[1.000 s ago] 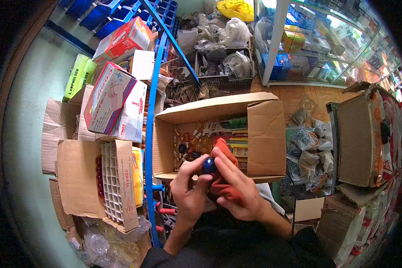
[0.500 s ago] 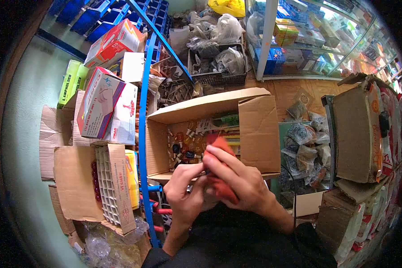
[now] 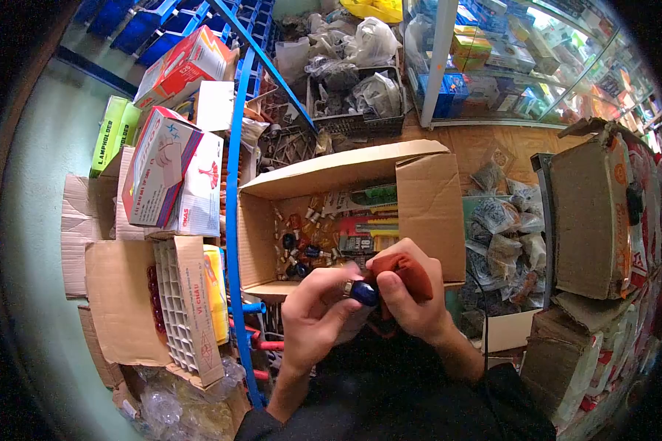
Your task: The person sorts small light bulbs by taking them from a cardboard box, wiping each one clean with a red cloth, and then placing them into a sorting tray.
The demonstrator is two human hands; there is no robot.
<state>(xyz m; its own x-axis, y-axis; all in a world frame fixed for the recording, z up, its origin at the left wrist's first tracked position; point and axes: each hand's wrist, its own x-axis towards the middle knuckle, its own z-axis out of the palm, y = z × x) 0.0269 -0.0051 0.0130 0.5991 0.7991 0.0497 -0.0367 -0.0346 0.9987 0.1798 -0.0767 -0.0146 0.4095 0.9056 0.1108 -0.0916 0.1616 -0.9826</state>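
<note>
Between the thumb and fingers of my left hand is a small dark blue light bulb, its metal base toward my fingers. My right hand is closed around a bunched reddish-orange cloth, right beside the bulb. Both hands are over the near edge of an open cardboard box. Inside it lie several small bulbs, clear, amber and dark blue, at the left. Flat packages with yellow strips lie at the right, partly under a box flap.
A blue metal post rises left of the box. Beyond it are stacked cartons and a white divider grid. Bagged small parts lie to the right, near more cartons. A glass cabinet stands behind.
My hands have drawn apart slightly, and the blue bulb now shows outside the cloth. The cloth has shifted right and is bunched in my right hand.
</note>
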